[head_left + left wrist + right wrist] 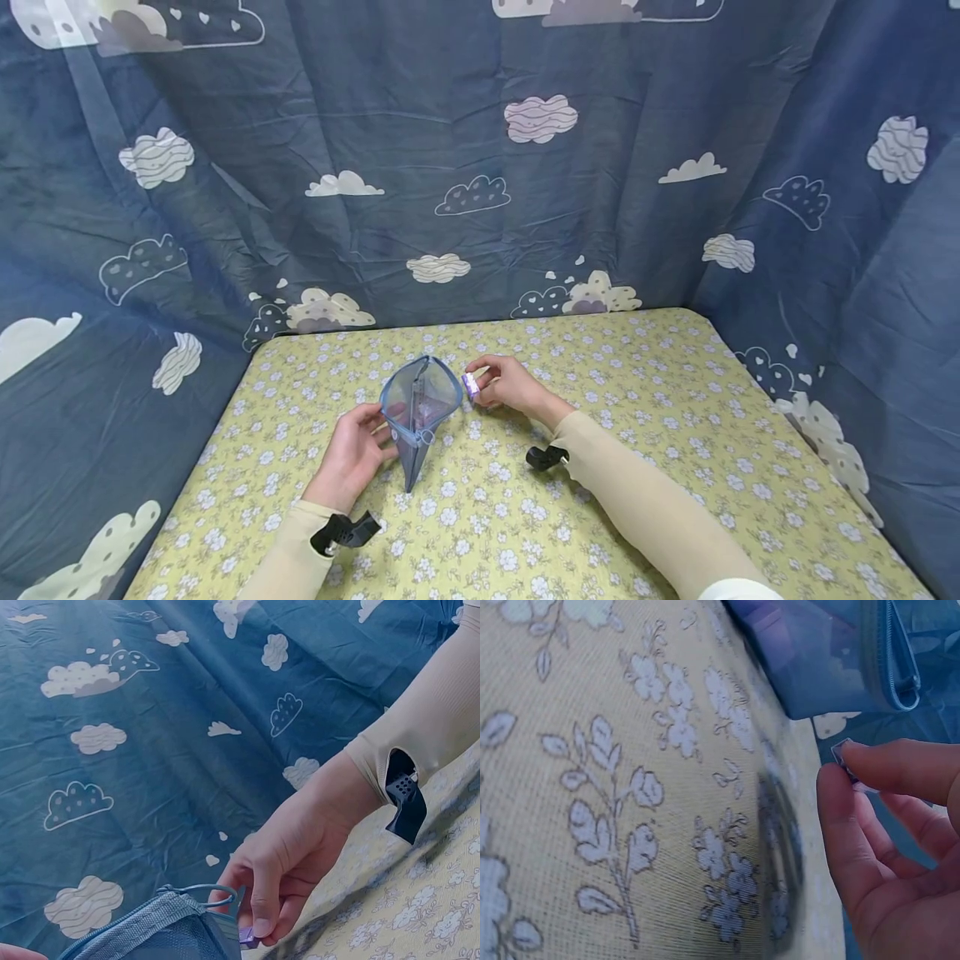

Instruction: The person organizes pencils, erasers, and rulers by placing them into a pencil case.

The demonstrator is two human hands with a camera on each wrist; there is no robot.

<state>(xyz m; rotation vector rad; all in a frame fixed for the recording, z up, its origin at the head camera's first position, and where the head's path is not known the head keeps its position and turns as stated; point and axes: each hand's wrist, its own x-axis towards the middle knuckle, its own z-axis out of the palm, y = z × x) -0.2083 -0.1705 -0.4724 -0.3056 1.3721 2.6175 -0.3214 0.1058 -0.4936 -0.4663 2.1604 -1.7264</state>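
A blue-grey mesh zipper pouch [411, 442] stands with its zipped mouth spread wide and facing up. My left hand [351, 454] holds it by its left side, thumb at the rim and fingers against the mesh. Through the mesh shows something purplish inside the pouch. Just right of the mouth, my right hand [508, 385] pinches a small purple-and-white packaged piece [470, 386] between thumb and fingertips. In the right wrist view this piece [844, 752] is mostly hidden by the fingers, below the zipper end [907, 694] of the pouch.
A yellow flowered cloth [480, 533] covers the table. Dark blue curtains [420, 233] with cloud prints hang behind it and along both sides. A black wrist camera [345, 532] sits on the left sleeve, another black camera [546, 457] on the right.
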